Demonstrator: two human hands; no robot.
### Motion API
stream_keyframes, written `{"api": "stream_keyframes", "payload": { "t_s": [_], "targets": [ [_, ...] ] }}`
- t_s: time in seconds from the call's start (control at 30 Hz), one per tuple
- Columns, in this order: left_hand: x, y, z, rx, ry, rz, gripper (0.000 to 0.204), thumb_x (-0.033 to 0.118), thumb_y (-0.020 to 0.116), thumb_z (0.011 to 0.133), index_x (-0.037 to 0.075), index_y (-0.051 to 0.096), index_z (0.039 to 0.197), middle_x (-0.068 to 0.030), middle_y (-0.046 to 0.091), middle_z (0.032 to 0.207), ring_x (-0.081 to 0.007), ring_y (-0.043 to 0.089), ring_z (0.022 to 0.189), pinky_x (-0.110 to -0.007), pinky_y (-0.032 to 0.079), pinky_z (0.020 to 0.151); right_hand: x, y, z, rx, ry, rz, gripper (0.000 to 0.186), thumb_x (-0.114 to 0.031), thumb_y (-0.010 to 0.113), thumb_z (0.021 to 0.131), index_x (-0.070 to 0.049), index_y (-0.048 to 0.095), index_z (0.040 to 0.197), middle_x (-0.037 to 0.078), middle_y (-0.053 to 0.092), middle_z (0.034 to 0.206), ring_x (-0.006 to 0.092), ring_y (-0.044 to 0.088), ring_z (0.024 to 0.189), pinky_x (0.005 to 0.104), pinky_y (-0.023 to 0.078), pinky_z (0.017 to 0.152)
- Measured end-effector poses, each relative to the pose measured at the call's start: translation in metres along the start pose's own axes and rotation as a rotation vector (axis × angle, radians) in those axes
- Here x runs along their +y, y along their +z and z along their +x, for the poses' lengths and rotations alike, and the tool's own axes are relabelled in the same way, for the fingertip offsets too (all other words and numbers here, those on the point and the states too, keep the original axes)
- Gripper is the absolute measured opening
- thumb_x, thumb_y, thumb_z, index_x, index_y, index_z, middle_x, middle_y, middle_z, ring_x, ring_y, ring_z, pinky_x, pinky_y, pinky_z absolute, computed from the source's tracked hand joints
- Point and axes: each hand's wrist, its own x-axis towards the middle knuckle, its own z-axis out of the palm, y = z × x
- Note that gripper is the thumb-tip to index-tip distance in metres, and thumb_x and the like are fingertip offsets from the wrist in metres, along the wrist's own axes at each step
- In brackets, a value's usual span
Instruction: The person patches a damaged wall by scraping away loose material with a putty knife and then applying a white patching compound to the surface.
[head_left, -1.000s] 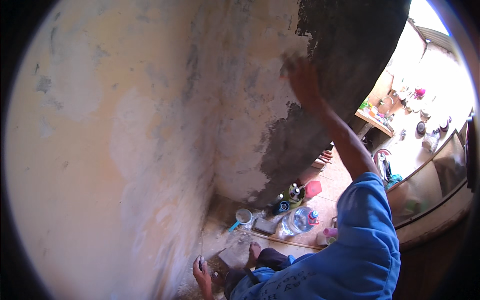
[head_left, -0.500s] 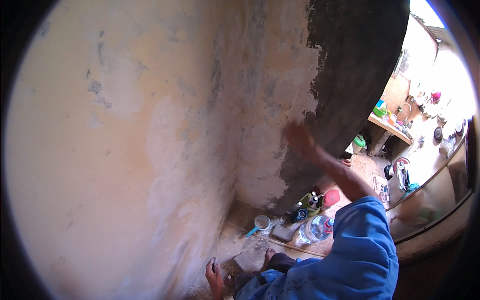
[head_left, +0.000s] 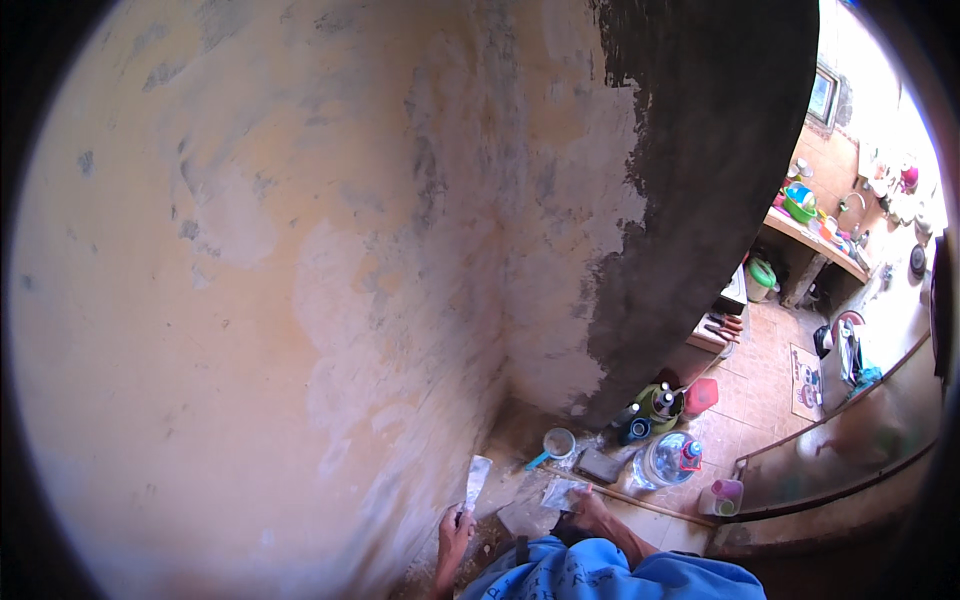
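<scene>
Low in front of my body, my left hand (head_left: 455,528) is closed round the dark handle of a putty knife (head_left: 478,482). Its blade points up and is smeared white, close to the left wall (head_left: 250,400). To the right, my right hand (head_left: 598,514) grips a flat, pale scraper (head_left: 564,492) smeared with white; its handle is hidden by my fingers. The two tools are apart. The wall bears patches of whitish filler over yellowish paint, and they continue past the corner to a dark grey unpainted area (head_left: 700,170).
On the floor lie a blue-handled strainer-like dipper (head_left: 558,443) and a grey block (head_left: 600,464). A large clear water bottle (head_left: 668,462), a green tub of bottles (head_left: 662,403) and a red container (head_left: 702,395) stand beyond. A counter with dishes (head_left: 815,232) is at the far right.
My right hand has come down from the dark wall edge to beside my left hand, and its scraper now shows. The left hand's putty knife blade has come into sight. The view has shifted slightly.
</scene>
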Motion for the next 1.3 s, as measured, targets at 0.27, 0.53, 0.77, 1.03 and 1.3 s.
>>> {"api": "stream_keyframes", "payload": {
  "t_s": [0.27,0.53,0.77,1.03,1.3],
  "targets": [
    [0.050,0.055,-0.001,-0.150,-0.106,-0.098,0.028,0.024,0.052,0.102,-0.001,0.053,0.115,-0.0047,0.060,0.079,-0.0087,0.055,0.058,-0.024,0.045,0.051,-0.071,0.020,-0.045,0.007,-0.305,-0.007,0.006,-0.006,0.065,0.085,-0.010,0.063,0.081,-0.006,0.051,0.069,0.0039,0.043,0.053,0.0166,0.032,0.046],
    [0.026,0.095,0.035,-0.142,-0.349,-0.137,0.037,0.033,0.055,0.099,0.001,0.056,0.118,-0.0027,0.057,0.070,-0.0084,0.052,0.049,-0.023,0.036,0.039,-0.032,-0.048,0.023,0.134,-0.192,-0.081,0.021,-0.021,0.060,0.093,-0.008,0.062,0.076,0.000,0.047,0.063,0.0136,0.045,0.053,0.0335,0.041,0.050],
    [-0.151,0.174,0.104,-0.156,-0.617,-0.233,0.032,0.032,0.057,0.098,0.001,0.058,0.109,-0.0028,0.057,0.067,-0.0093,0.049,0.046,-0.024,0.036,0.039,0.070,-0.180,0.120,0.060,0.020,-0.093,0.007,-0.013,0.059,0.091,-0.007,0.061,0.087,0.003,0.061,0.083,0.0167,0.056,0.068,0.0362,0.046,0.062],
    [-0.342,0.287,0.236,-0.220,-0.705,-0.244,0.022,0.025,0.059,0.096,0.003,0.057,0.098,-0.0047,0.058,0.064,-0.0128,0.054,0.048,-0.026,0.040,0.039,0.093,-0.224,0.230,0.106,0.053,-0.114,0.011,-0.007,0.060,0.094,-0.001,0.060,0.103,0.003,0.061,0.091,0.0146,0.059,0.077,0.0290,0.048,0.071],
    [-0.485,0.376,0.350,-0.041,-0.804,-0.549,0.015,0.019,0.056,0.096,0.004,0.053,0.094,-0.0110,0.061,0.070,-0.0180,0.057,0.050,-0.029,0.043,0.039,0.054,-0.216,0.274,0.118,0.005,0.077,0.015,-0.003,0.056,0.094,0.003,0.054,0.108,0.004,0.059,0.099,0.0153,0.059,0.090,0.0308,0.049,0.087]
  ]
}}
